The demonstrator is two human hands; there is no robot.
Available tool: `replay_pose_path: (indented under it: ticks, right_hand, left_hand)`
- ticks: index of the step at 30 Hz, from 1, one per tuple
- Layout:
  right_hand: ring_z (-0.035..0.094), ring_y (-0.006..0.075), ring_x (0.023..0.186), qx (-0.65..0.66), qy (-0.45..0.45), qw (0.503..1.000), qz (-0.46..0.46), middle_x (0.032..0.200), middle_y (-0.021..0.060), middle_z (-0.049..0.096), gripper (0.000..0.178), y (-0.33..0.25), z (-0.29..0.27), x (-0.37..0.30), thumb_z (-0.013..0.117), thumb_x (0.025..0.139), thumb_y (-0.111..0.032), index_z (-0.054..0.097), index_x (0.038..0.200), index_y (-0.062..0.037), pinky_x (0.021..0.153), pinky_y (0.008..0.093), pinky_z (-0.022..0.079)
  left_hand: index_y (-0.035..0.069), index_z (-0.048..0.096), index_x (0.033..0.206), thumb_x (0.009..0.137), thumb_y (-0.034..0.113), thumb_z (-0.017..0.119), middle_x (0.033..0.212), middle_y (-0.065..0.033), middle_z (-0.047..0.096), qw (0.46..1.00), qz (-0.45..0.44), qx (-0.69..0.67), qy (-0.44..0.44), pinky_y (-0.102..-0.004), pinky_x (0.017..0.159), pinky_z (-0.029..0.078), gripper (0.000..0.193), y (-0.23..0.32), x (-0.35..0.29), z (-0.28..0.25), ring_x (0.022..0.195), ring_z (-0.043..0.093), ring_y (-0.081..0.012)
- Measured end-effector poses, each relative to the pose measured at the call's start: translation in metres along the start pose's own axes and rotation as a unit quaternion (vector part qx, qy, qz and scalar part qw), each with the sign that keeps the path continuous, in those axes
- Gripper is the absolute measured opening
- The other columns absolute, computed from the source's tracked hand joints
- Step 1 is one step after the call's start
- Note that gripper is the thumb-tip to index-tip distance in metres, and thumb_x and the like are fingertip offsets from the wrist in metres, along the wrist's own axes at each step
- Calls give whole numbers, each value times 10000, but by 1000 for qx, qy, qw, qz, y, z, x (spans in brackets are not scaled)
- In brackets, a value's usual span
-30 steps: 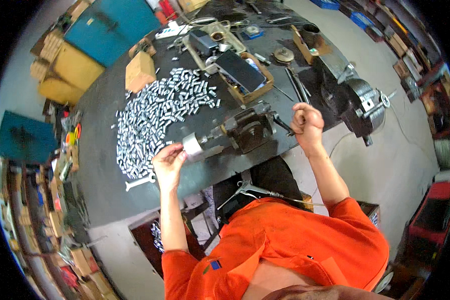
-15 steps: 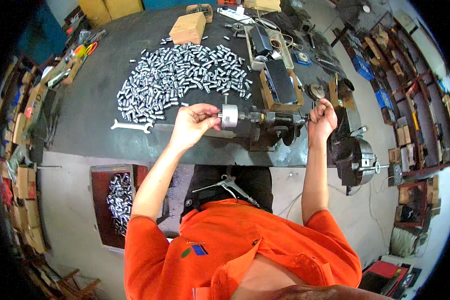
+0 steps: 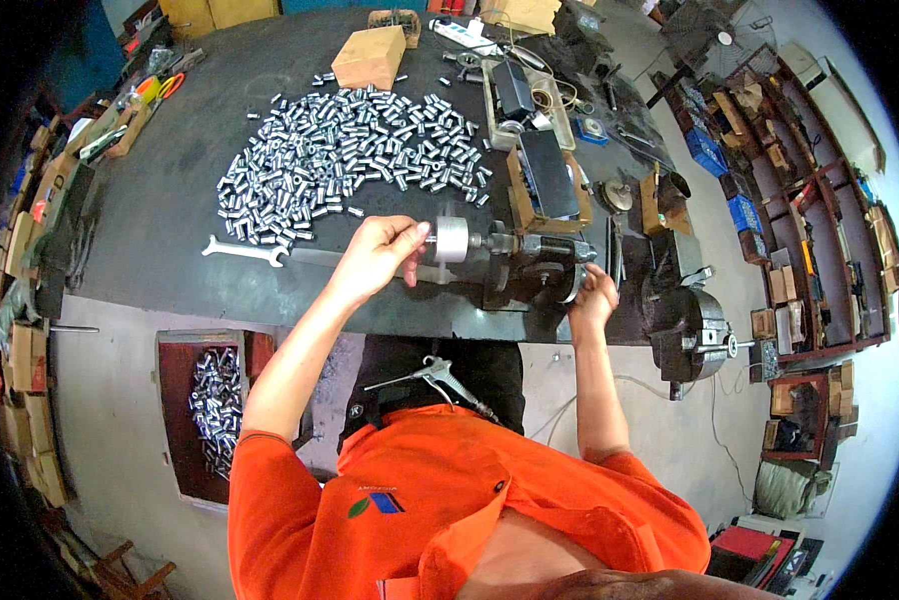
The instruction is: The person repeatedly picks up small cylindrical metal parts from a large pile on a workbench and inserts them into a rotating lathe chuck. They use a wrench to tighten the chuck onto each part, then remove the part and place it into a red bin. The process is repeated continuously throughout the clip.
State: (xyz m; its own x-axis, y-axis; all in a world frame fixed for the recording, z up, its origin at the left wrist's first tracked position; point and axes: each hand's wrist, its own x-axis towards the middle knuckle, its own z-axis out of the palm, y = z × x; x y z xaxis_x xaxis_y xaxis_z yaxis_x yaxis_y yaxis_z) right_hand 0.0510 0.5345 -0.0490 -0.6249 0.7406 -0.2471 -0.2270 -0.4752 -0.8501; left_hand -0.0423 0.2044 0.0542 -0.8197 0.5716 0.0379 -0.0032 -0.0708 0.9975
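A hand-cranked bench device (image 3: 542, 248) with a silver round chuck (image 3: 452, 240) stands at the table's near edge. The chuck looks smeared, as if turning. At its left face my left hand (image 3: 382, 252) is closed, thumb and fingers pinching a small metal sleeve (image 3: 431, 239) that is mostly hidden. My right hand (image 3: 596, 296) is curled at the device's right end, closed around the crank handle, which the fingers largely cover. Beyond my hands many shiny metal sleeves (image 3: 350, 145) lie in a loose pile. An open-ended wrench (image 3: 245, 252) rests left of my left hand.
A wooden block (image 3: 370, 58) sits behind the pile. An open carton with a dark box (image 3: 550, 175) and a plastic tray (image 3: 497, 110) stand beyond the device. A vise (image 3: 692, 335) is at the right edge. Below left, a red-lined bin (image 3: 178, 400) holds more sleeves. An air gun (image 3: 438, 375) lies at my lap.
My right hand has swung down and toward me with the crank, from the far side to the near side. My left hand stays at the chuck. The whole view has shifted slightly.
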Motion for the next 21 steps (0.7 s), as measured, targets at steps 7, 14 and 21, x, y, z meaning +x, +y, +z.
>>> replay_pose_path:
  ticks: [7,14,21]
  right_hand:
    - [324,60,474,-71,-112,984,-120,563,-26,377,180,-34,72,41,437,797,-93,550,877,22,414,200,229]
    - [243,58,449,105,-188,962,-168,526,-27,280,207,-80,52,-29,480,800,-199,516,813,4,388,199,174]
    - [234,72,440,23,-73,996,-49,529,-15,312,176,-29,-3,-41,432,790,-137,495,796,27,386,229,187]
  left_hand:
    - [-29,520,703,847,291,492,539,-65,525,999,-49,-2,-24,-241,478,417,352,3,3,-7,452,526,-140]
    - [-35,534,710,827,270,521,541,-69,517,990,-61,-123,-24,-254,490,425,326,2,-6,-3,452,525,-163]
    - [-3,526,690,809,293,535,548,-73,529,992,-64,-110,-21,-255,473,423,320,-1,-4,-5,455,529,-166]
